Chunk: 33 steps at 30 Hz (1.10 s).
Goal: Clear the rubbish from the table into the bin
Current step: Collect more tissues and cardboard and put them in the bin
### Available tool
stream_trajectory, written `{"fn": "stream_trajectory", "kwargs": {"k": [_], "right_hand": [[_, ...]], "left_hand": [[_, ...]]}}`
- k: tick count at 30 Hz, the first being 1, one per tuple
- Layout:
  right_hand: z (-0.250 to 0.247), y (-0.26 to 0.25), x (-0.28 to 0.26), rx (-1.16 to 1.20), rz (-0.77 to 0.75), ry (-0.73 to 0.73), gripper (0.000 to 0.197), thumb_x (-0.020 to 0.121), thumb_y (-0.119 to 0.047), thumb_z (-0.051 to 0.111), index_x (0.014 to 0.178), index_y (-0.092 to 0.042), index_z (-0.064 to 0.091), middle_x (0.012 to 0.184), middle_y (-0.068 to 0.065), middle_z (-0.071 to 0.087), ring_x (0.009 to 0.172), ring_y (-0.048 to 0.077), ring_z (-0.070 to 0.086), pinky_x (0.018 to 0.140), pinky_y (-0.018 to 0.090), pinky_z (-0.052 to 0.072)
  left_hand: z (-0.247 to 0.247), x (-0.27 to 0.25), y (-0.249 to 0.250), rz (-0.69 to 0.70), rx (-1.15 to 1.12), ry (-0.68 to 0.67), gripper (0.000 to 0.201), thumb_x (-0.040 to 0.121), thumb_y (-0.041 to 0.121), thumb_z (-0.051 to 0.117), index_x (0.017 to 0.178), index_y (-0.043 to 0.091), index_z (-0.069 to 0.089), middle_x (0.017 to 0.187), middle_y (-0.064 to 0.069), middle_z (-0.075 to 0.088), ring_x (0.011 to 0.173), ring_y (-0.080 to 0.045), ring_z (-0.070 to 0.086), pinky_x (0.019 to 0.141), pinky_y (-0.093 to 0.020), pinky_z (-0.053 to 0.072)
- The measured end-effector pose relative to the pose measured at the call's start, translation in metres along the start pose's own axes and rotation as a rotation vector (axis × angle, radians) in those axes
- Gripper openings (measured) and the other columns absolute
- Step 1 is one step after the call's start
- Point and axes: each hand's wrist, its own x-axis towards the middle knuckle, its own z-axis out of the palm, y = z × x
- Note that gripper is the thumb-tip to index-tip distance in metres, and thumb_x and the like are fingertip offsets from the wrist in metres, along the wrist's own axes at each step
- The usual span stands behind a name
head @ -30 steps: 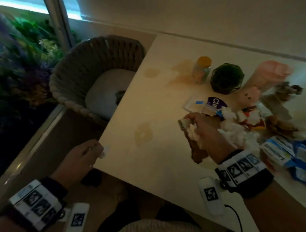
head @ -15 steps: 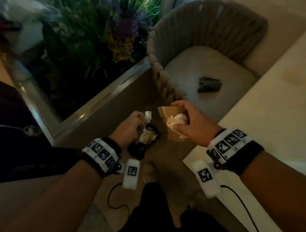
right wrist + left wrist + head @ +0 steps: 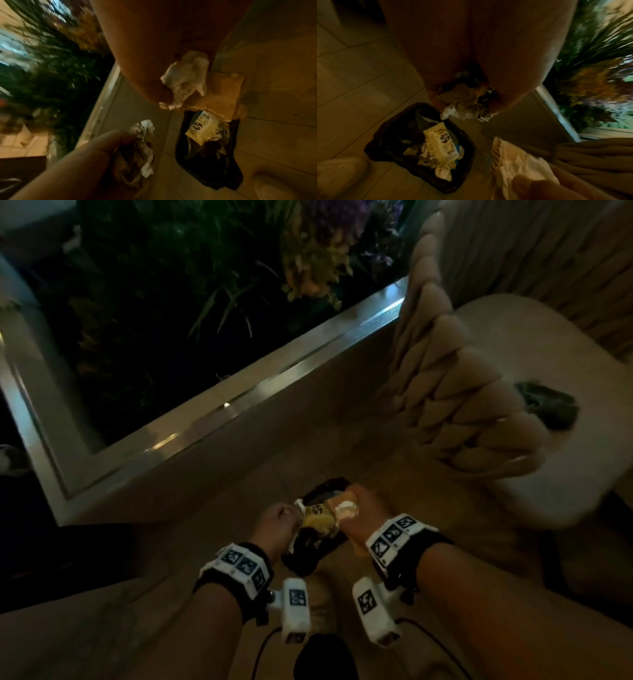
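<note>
A small black bin (image 3: 320, 546) (image 3: 388, 148) (image 3: 211, 169) stands on the tiled floor, holding a yellow packet (image 3: 439, 143) (image 3: 200, 129) and other scraps. My left hand (image 3: 277, 525) (image 3: 471, 86) grips a bundle of crumpled wrappers (image 3: 464, 109) (image 3: 144, 146) just above the bin's left rim. My right hand (image 3: 356, 518) (image 3: 164, 86) holds a white tissue (image 3: 346, 508) (image 3: 187, 77) together with a piece of brown paper (image 3: 221, 93) (image 3: 513, 159) over the bin's right side.
A woven beige chair (image 3: 472, 412) with a pale seat cushion (image 3: 561, 446) stands to the right; a dark object (image 3: 548, 405) lies on the cushion. A metal-framed window (image 3: 239, 398) with plants behind it runs along the left. My shoe (image 3: 339, 174) is beside the bin.
My view turned from the table down to the floor. Both hands carried their rubbish away from the table and lowered close over the bin.
</note>
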Motion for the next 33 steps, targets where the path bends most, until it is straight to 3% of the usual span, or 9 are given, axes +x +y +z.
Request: {"fn": "stream_trajectory", "kwargs": {"k": [4,7,14,21,25,27,29,31,33], "right_hand": [[0.049,0.023,0.047,-0.173,-0.062,-0.004,0.063,0.083,-0.016,0.064,0.141,-0.020,0.040,0.141,0.007,0.041,0.124,0.025,0.046,0.098,0.029,0.039],[0.073,0.043,0.076,-0.346,-0.107,0.034,0.050,0.086,-0.017,0.061,0.133,-0.024,0.045,0.138,0.002,0.041,0.121,0.025,0.046,0.098,0.035,0.043],[0.117,0.100,0.114,-0.612,-0.343,-0.063,0.043,0.081,-0.005,0.060,0.121,-0.023,0.059,0.131,0.002,0.050,0.116,0.027,0.049,0.086,0.035,0.045],[0.140,0.136,0.135,-0.475,-0.304,-0.136,0.028,0.092,-0.037,0.059,0.118,-0.030,0.065,0.124,-0.001,0.059,0.108,0.014,0.060,0.096,0.033,0.050],[0.150,0.155,0.143,-0.383,-0.278,-0.162,0.080,0.069,-0.082,0.054,0.138,-0.040,0.047,0.143,-0.010,0.044,0.128,0.017,0.046,0.109,0.037,0.036],[0.146,0.154,0.140,-0.448,-0.277,-0.180,0.078,0.068,-0.088,0.047,0.137,-0.054,0.038,0.136,-0.022,0.039,0.127,0.012,0.044,0.105,0.032,0.036],[0.128,0.138,0.129,-0.540,-0.263,-0.280,0.058,0.086,-0.069,0.045,0.140,-0.057,0.029,0.149,-0.016,0.031,0.132,0.017,0.042,0.107,0.037,0.039],[0.108,0.112,0.121,-0.528,-0.123,-0.335,0.067,0.092,-0.024,0.052,0.148,-0.043,0.022,0.160,0.002,0.014,0.138,0.028,0.035,0.109,0.042,0.039],[0.088,0.079,0.104,-0.515,-0.080,-0.306,0.067,0.089,-0.009,0.055,0.148,-0.027,0.030,0.155,0.012,0.026,0.133,0.034,0.040,0.106,0.041,0.041]], "left_hand": [[0.024,0.063,-0.059,0.006,0.108,-0.019,0.020,0.091,0.044,0.057,0.095,0.024,0.060,0.101,-0.011,0.064,0.087,-0.030,0.063,0.072,-0.036,0.052],[0.042,0.099,-0.091,0.087,0.341,-0.011,0.020,0.091,0.039,0.058,0.107,0.025,0.060,0.118,-0.008,0.054,0.101,-0.028,0.059,0.084,-0.038,0.053],[0.070,0.148,-0.141,0.242,0.656,-0.083,0.033,0.094,0.025,0.055,0.127,0.027,0.053,0.143,-0.008,0.039,0.131,-0.033,0.038,0.107,-0.042,0.039],[0.089,0.171,-0.155,0.366,0.813,-0.246,0.048,0.090,0.034,0.054,0.137,0.042,0.045,0.145,-0.004,0.038,0.135,-0.034,0.032,0.111,-0.045,0.032],[0.086,0.165,-0.149,0.418,0.750,-0.232,0.045,0.094,0.030,0.053,0.138,0.038,0.048,0.145,-0.001,0.040,0.137,-0.028,0.031,0.111,-0.039,0.033],[0.080,0.158,-0.143,0.442,0.712,-0.245,0.042,0.096,0.024,0.050,0.137,0.031,0.052,0.145,-0.002,0.043,0.137,-0.025,0.034,0.110,-0.033,0.034],[0.068,0.140,-0.134,0.451,0.650,-0.203,0.038,0.096,0.019,0.050,0.132,0.028,0.057,0.141,0.001,0.047,0.132,-0.022,0.042,0.105,-0.029,0.039],[0.048,0.111,-0.122,0.396,0.581,-0.139,0.034,0.097,0.017,0.048,0.127,0.027,0.060,0.135,0.003,0.049,0.121,-0.020,0.051,0.094,-0.023,0.043],[0.022,0.073,-0.111,0.350,0.524,-0.080,0.033,0.098,0.015,0.046,0.126,0.028,0.059,0.129,0.003,0.053,0.112,-0.019,0.056,0.086,-0.022,0.044]]}}
